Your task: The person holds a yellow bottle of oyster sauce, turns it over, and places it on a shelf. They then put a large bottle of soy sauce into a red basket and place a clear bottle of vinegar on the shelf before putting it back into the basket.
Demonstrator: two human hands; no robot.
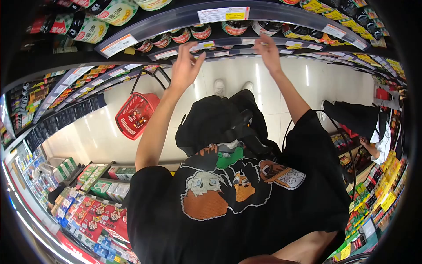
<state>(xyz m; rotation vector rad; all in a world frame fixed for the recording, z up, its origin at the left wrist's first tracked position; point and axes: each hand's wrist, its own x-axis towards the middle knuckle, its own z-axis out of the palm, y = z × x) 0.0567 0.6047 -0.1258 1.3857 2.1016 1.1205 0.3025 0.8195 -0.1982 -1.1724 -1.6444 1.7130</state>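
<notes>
My left hand (186, 67) is raised before the shelf, thumb and fingers apart, with nothing in it. It overlaps the edge of a lower shelf, just under a row of jars with red labels (180, 35). Farther right, my right hand (267, 52) is up at the same shelf, its fingers loosely bent and spread, slightly blurred, with nothing visible in them. Nearest to it is a dark jar with a pale label (266, 27). Above both hands runs a shelf edge with a white and yellow price tag (224, 15).
A red shopping basket (140, 103) with a few small items stands on the pale tiled floor (281, 94), left of my feet. Larger bottles (116, 12) fill the upper left shelf. Another person in dark clothing (354, 116) is at the right. Stacked red boxes (99, 215) lie behind me, left.
</notes>
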